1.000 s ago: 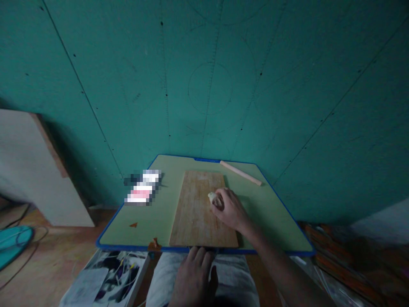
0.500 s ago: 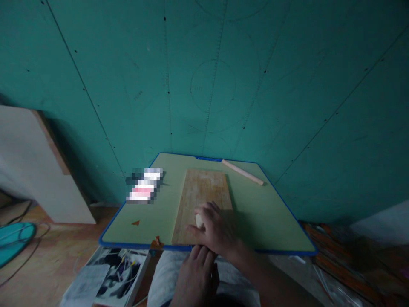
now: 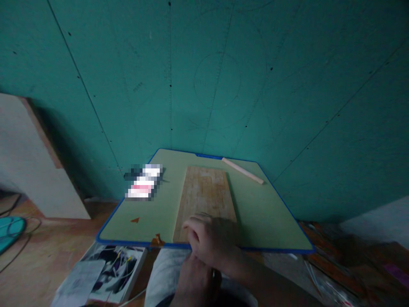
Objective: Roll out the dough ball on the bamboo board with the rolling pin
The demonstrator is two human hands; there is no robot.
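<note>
A wooden cutting board (image 3: 207,187) lies lengthwise on a small pale green table (image 3: 265,213) with a blue rim. Over the board's near end, my right hand (image 3: 209,236) is bent, its fingers curled down and its thumb side to the left. The pale lump, which looks like dough, is hidden beneath that hand; no part of it shows on the rest of the board. My left hand (image 3: 194,275) is just below, at the table's near edge, touching the right hand, which covers its fingers. A thin wooden rolling pin (image 3: 243,170) rests at the back right.
A blurred-out flat object (image 3: 145,183) sits at the table's left edge. Small brown scraps (image 3: 135,220) and a torn brown patch (image 3: 157,240) mark the front left. Below stands a white box (image 3: 118,273) of cables. A green wall (image 3: 204,85) rises behind.
My right hand has drawn back toward me, down the board, and its fingers have curled lower. The pale lump between its fingers has gone out of sight. The view has shifted slightly.
</note>
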